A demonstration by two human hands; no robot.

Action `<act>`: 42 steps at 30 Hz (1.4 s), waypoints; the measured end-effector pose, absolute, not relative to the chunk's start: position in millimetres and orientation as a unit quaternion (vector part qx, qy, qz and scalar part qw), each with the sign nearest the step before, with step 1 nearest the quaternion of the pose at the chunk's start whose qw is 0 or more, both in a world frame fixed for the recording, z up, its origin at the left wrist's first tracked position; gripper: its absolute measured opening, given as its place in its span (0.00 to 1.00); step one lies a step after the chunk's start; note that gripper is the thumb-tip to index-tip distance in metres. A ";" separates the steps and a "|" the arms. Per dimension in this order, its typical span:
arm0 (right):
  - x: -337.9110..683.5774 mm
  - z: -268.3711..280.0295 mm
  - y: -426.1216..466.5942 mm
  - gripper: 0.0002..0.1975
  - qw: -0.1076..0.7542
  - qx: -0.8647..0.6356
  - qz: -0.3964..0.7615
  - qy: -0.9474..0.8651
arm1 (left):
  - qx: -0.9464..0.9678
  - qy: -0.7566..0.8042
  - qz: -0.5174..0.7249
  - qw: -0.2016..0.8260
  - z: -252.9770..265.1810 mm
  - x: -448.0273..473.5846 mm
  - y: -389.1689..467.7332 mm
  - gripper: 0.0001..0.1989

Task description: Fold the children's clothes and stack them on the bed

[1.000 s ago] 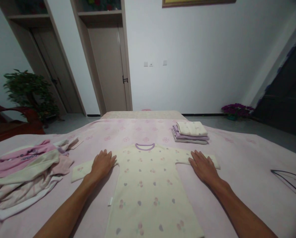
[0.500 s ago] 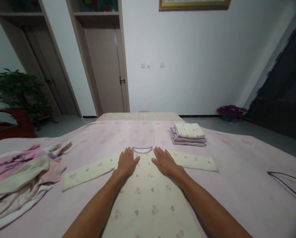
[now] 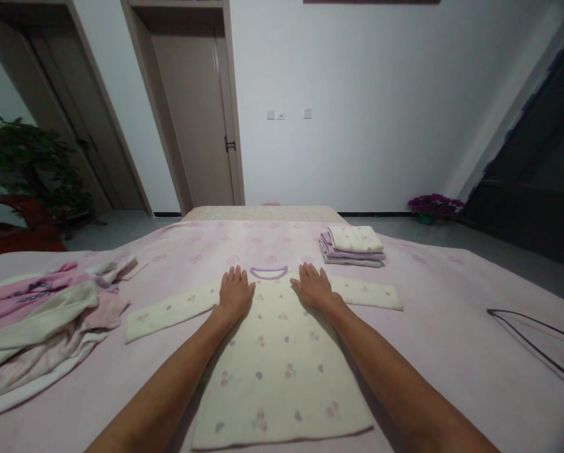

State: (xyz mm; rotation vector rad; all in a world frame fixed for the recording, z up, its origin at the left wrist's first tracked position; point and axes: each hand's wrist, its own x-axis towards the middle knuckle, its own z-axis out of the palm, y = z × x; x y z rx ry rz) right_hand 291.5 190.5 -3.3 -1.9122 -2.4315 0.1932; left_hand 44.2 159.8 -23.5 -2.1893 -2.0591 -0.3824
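Observation:
A cream long-sleeved shirt (image 3: 282, 371) with small hearts and cherries lies spread flat before me, its purple-edged collar (image 3: 269, 274) at the far end. Both sleeves stretch out sideways. My left hand (image 3: 235, 292) rests palm down on the left shoulder, fingers straight and pointing away from me. On the right shoulder my right hand (image 3: 313, 287) lies flat as well, its thumb angled toward the collar. Neither hand grips the cloth. The shirt's bottom hem shows near the lower edge of the view.
Under everything is a pink flowered bedspread (image 3: 433, 352). A loose heap of clothes (image 3: 50, 327) lies at the left, and a folded stack of clothes (image 3: 352, 246) sits at the back right. A thin black wire-like frame (image 3: 537, 340) lies at the right edge.
My view has tipped downward, bringing the shirt's hem into sight. Both hands have moved slightly farther apart on the shoulders, still flat.

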 end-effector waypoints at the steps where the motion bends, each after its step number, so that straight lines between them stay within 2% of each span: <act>1: 283.4 -0.7 182.2 0.37 0.029 -0.620 0.068 -0.781 | -0.728 -0.672 -0.129 0.052 -22.8 50.2 154.0 0.27; 5: 252.5 -1.9 139.4 0.39 0.041 -0.599 0.098 -0.794 | -0.759 -0.636 -0.135 0.019 -28.4 72.5 125.8 0.27; 8: 249.1 -11.7 113.6 0.40 0.050 -0.572 0.079 -0.815 | -0.775 -0.619 -0.129 0.006 -35.7 72.6 103.2 0.29; 12: 274.6 -18.4 104.7 0.37 0.056 -0.562 0.044 -0.824 | -0.786 -0.610 -0.100 0.021 -34.8 49.0 80.1 0.30; 18: 289.0 -3.0 95.8 0.33 0.031 -0.597 0.011 -0.801 | -0.763 -0.642 -0.064 0.031 -16.8 39.6 49.6 0.26; 24: 247.5 0.1 39.4 0.34 0.070 -0.548 0.084 -0.829 | -0.826 -0.552 -0.113 0.019 -22.2 64.6 -5.1 0.27; 28: 243.1 -11.7 7.1 0.34 0.078 -0.510 0.076 -0.853 | -0.847 -0.521 -0.108 0.011 -30.7 55.4 -27.1 0.29; 42: 326.3 -13.0 9.0 0.36 0.037 -0.558 0.015 -0.829 | -0.861 -0.507 -0.030 -0.028 -12.6 6.9 -51.4 0.32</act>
